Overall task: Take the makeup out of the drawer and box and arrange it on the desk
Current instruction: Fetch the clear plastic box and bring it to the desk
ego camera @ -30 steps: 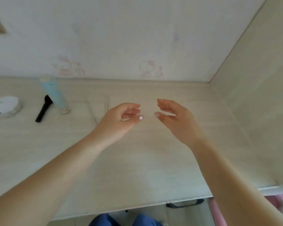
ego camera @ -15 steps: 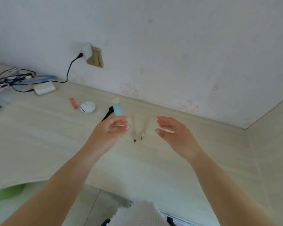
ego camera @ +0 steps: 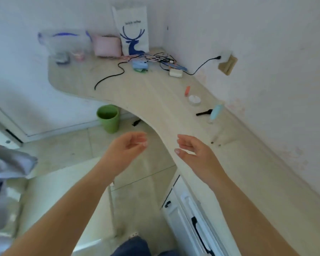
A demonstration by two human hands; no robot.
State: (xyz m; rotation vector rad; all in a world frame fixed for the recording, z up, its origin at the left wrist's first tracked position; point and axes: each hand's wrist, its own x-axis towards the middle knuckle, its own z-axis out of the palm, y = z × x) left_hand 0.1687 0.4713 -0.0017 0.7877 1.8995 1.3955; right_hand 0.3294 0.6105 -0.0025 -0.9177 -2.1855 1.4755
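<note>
Now both hands, left hand [ego camera: 127, 147] and right hand [ego camera: 196, 154], hover off the desk [ego camera: 155, 100] edge, fingers loosely curled, holding nothing as before.

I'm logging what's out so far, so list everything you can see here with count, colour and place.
desk: one, pale wood, curving along the wall
tube: one, light blue, by the wall
brush: one, black, left of the tube
round compact: one, white, beyond the brush
small stick: one, orange, beyond the compact
pencils: two, thin, near the right hand
cables: a tangle, far end of desk
paper bag: one, white with blue deer, corner
pouch: one, pink, beside the bag
bin: one, green, floor
drawers: white, black handles, under the desk
left hand: empty, relaxed
right hand: empty, relaxed
</note>
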